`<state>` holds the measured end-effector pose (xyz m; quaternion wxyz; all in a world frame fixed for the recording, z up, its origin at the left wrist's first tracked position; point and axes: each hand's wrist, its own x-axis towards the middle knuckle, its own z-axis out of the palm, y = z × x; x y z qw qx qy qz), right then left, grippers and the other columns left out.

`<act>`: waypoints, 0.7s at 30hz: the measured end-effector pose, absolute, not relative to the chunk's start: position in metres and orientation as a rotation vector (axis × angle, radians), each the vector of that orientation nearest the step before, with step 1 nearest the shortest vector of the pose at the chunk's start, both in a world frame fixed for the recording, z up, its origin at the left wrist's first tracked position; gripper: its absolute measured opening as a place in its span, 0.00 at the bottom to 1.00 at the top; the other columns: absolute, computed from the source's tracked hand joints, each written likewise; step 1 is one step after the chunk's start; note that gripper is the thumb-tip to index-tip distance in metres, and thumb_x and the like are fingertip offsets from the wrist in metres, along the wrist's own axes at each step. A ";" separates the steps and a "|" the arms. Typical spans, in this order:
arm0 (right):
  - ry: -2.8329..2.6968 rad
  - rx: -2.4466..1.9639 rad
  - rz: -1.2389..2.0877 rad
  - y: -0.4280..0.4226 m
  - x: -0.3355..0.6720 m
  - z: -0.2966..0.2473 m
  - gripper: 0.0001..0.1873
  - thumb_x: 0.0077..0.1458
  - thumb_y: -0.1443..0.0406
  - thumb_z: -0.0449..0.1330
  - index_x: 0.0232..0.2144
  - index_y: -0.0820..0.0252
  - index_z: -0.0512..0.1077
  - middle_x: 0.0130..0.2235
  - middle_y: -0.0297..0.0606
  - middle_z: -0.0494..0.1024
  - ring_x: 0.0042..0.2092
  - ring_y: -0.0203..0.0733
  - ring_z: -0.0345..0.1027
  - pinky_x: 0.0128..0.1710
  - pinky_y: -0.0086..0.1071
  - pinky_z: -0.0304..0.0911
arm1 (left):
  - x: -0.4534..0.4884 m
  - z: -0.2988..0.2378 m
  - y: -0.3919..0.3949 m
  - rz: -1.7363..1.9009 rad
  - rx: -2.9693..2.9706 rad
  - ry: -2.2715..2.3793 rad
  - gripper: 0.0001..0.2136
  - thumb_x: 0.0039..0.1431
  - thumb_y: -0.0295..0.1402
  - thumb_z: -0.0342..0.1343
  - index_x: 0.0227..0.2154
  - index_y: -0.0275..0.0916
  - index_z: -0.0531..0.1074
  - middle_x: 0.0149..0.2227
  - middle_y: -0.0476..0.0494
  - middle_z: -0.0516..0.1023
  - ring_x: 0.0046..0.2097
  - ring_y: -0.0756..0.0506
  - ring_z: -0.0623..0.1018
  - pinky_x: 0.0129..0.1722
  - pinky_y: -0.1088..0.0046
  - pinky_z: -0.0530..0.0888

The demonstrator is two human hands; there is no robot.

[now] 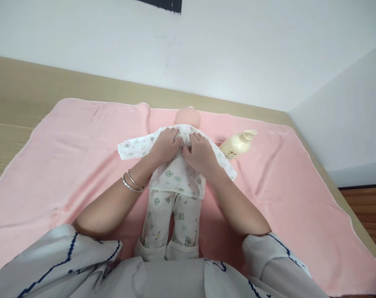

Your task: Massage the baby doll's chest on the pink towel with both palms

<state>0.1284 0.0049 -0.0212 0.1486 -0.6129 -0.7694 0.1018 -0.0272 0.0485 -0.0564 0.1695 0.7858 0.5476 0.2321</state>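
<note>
A baby doll (pixel 188 118) lies on its back on a pink towel (pixel 82 140), head away from me. It wears a white printed top (pixel 175 176) and matching trousers (pixel 167 217). My left hand (pixel 165 145) rests on the doll's chest, fingers curled onto the top's front near the collar. My right hand (pixel 199 152) sits beside it on the chest, fingers bent and pinching the fabric at the middle. Two silver bangles (pixel 132 183) circle my left wrist.
A cream pump bottle (pixel 237 143) lies on its side on the towel, just right of the doll's shoulder. The towel covers a light wooden surface (pixel 14 91) against a white wall. A strip of wooden floor (pixel 368 211) shows at the right.
</note>
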 end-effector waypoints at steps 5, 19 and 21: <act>-2.248 -1.732 0.329 -0.004 0.120 -0.018 0.32 0.71 0.64 0.44 0.69 0.76 0.65 0.73 0.57 0.66 0.76 0.58 0.54 0.77 0.53 0.50 | -0.029 -0.061 0.051 0.695 2.317 1.570 0.19 0.72 0.35 0.39 0.52 0.36 0.74 0.54 0.31 0.81 0.58 0.36 0.78 0.64 0.52 0.73; -2.228 -1.842 0.298 0.019 0.137 -0.024 0.33 0.73 0.61 0.46 0.70 0.82 0.61 0.73 0.63 0.63 0.75 0.63 0.57 0.76 0.55 0.50 | -0.016 -0.040 0.020 0.580 2.415 1.543 0.22 0.75 0.31 0.38 0.61 0.31 0.72 0.63 0.28 0.75 0.66 0.34 0.72 0.69 0.51 0.68; -2.279 -1.826 0.261 0.011 0.133 -0.017 0.32 0.72 0.64 0.46 0.70 0.82 0.62 0.72 0.62 0.67 0.72 0.63 0.60 0.74 0.54 0.54 | -0.023 -0.044 0.034 0.591 2.474 1.439 0.21 0.74 0.31 0.38 0.56 0.33 0.75 0.57 0.30 0.79 0.60 0.35 0.76 0.65 0.52 0.72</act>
